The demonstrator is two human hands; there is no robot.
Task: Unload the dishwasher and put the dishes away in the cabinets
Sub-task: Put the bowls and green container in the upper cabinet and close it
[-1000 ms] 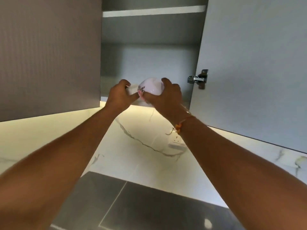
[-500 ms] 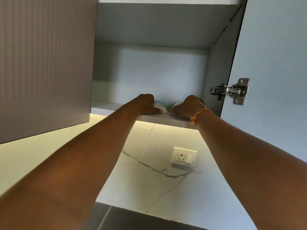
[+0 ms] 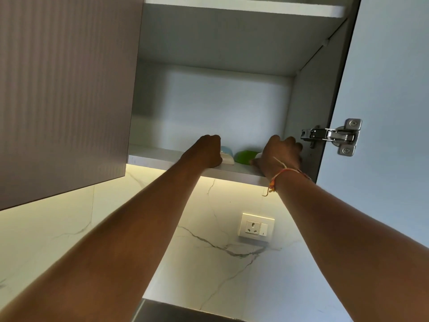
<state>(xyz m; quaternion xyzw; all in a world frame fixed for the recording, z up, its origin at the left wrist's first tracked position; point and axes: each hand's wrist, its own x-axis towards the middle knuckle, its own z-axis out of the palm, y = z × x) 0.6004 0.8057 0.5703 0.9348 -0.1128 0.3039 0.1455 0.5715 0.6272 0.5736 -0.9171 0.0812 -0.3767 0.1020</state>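
The left hand (image 3: pixel 205 153) is curling against a pale dish (image 3: pixel 227 158) on the cabinet shelf (image 3: pixel 153 156), the right hand (image 3: pixel 282 154) curling beside a green bowl (image 3: pixel 245 156) — whether either is gripping, I cannot tell.

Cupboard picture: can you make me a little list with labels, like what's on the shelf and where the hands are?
place: open wall cupboard, its door swung out to the right on a metal hinge
bottom shelf: green bowl, with a blue and white dish left of it
left hand: over the shelf edge, against the blue and white dish; fingers hidden
right hand: at the shelf's right end, a bit of white dish peeking out beside it; grip unclear
below: wall socket
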